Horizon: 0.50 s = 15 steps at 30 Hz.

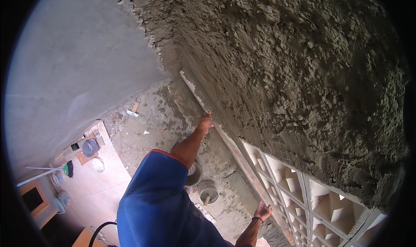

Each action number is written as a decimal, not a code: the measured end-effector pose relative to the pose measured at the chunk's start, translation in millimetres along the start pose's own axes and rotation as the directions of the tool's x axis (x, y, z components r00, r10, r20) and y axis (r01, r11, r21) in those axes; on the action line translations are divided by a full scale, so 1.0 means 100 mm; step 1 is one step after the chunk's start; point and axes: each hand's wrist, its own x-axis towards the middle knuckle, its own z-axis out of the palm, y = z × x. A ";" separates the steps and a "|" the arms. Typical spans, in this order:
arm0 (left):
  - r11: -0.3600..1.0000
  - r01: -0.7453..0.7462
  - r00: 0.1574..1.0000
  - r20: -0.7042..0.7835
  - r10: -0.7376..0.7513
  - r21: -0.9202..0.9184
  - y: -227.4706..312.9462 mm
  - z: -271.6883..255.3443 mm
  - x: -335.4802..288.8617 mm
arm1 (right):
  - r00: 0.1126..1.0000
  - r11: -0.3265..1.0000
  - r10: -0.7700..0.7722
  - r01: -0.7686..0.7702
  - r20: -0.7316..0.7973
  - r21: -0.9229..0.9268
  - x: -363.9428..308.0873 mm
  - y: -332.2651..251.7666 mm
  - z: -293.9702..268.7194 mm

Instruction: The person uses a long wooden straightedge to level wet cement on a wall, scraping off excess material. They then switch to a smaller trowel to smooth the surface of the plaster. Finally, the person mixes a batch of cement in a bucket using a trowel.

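Note:
A long, straight wooden board [242,160], smeared with mortar, lies slantwise along the foot of the rough, wet-plastered wall [277,74]. Its far end points toward the corner. My left hand [205,123] is closed on the board's upper stretch, with the arm reaching forward. Nearer its lower end, my right hand [262,211] grips the same board, fingers at its edge. Beside the lower half of the board are pale openwork blocks [299,190] set below the plaster.
A bucket [209,191] with a handle sticking out stands on the dirty floor, next to another bucket [195,174], partly hidden by my arm. A trowel-like tool [133,111] lies farther off. A smooth grey wall [82,65] rises at left; a green-and-black broom head [68,169] leans below it.

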 end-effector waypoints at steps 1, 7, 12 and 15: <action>1.000 0.026 1.000 0.007 -0.026 0.012 -0.02 0.02 -0.01 | 1.000 1.000 -0.017 0.017 0.002 -0.006 -0.02 -0.02 -0.02; 0.979 -0.153 0.988 0.057 0.146 0.133 -0.28 -0.05 0.36 | 0.998 0.998 -0.040 0.042 0.050 -0.044 -0.04 -0.15 0.05; 0.994 -0.079 0.996 0.045 0.075 0.080 -0.01 0.09 -0.05 | 0.999 0.999 -0.044 0.045 0.019 -0.013 -0.07 -0.04 -0.03; 0.988 -0.083 0.996 0.052 0.077 0.128 0.12 0.10 -0.26 | 0.999 1.000 -0.031 0.031 0.028 -0.001 -0.08 -0.01 -0.03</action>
